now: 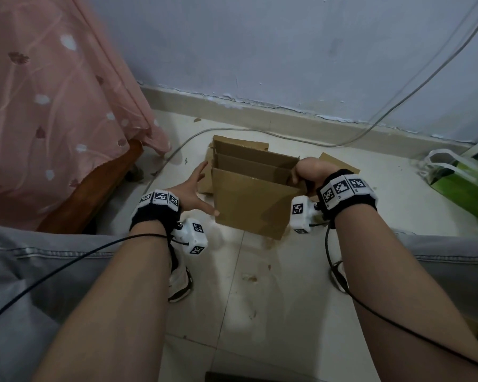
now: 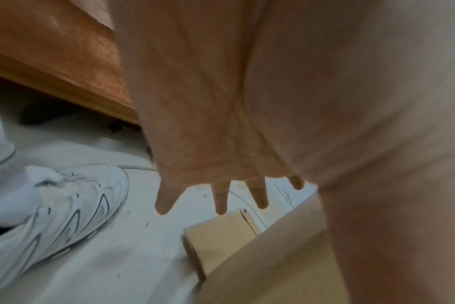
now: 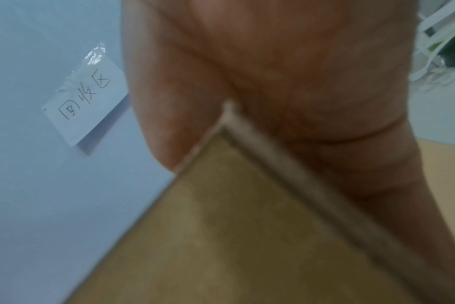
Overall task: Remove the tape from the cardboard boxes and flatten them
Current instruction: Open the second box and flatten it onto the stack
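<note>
A brown cardboard box stands open-topped on the tiled floor between my knees, its flaps up. My right hand grips its upper right corner; in the right wrist view that cardboard box corner is wedged between thumb and fingers. My left hand is spread flat beside the box's left side, the thumb touching its near left edge. In the left wrist view its straight fingers point down at the floor beside the box. Flattened cardboard lies behind the box. I see no tape.
A bed frame with a pink curtain stands close on the left. A cable runs along the wall base. A green and white bag sits at the right. My white shoe is near the left hand. A paper label is taped nearby.
</note>
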The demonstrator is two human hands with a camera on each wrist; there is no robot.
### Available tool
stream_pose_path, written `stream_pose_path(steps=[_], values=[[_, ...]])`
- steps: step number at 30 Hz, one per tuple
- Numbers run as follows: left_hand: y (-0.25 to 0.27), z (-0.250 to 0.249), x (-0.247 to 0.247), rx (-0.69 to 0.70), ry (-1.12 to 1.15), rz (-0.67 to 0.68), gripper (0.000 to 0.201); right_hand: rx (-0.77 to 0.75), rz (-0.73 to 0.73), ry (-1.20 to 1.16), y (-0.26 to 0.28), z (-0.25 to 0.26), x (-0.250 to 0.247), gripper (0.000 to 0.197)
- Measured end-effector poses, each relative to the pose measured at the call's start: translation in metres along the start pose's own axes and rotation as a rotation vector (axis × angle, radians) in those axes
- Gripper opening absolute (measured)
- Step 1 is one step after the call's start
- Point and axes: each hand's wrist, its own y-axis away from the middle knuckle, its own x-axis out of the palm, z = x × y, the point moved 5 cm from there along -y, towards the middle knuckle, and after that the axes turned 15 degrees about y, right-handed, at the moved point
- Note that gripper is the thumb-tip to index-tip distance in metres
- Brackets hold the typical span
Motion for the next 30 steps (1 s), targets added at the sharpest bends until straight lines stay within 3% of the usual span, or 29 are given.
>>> stream_pose_path(steps=[2,9,13,18,21,23,25,28,30], values=[[-0.003,0.004,0.005,0.029,-0.022,0.016,0.154,0.001,0.007,-0.026,0.002,-0.001,-0.001,0.014],[-0.007,-0.001,0.005,0.151,0.052,-0.112,0.139,-0.043,0.070,-0.066,-0.001,0.005,0.011,0.023],[-0.004,-0.005,0.005,0.129,0.046,-0.062,0.131,-0.045,0.047,-0.181,-0.011,0.005,0.012,0.006],[-0.001,0.004,0.005,0.011,0.256,-0.065,0.110,-0.122,0.091,-0.594,-0.018,0.000,0.013,0.029],[0.000,0.014,0.006,-0.107,0.379,-0.114,0.105,-0.148,0.191,-0.802,-0.016,-0.001,0.020,0.053],[-0.003,0.017,0.005,-0.104,0.378,-0.147,0.104,-0.174,0.260,-0.767,-0.014,0.001,0.027,0.048],[-0.002,0.011,0.008,-0.061,0.353,-0.176,0.086,-0.143,0.310,-0.687,-0.013,0.005,0.035,0.048],[0.001,0.001,0.012,-0.046,0.415,-0.225,0.054,-0.091,0.343,-0.683,-0.015,0.017,0.045,0.072],[-0.002,-0.003,0.011,-0.019,0.377,-0.251,0.060,-0.089,0.347,-0.732,-0.014,0.033,0.046,0.084]])
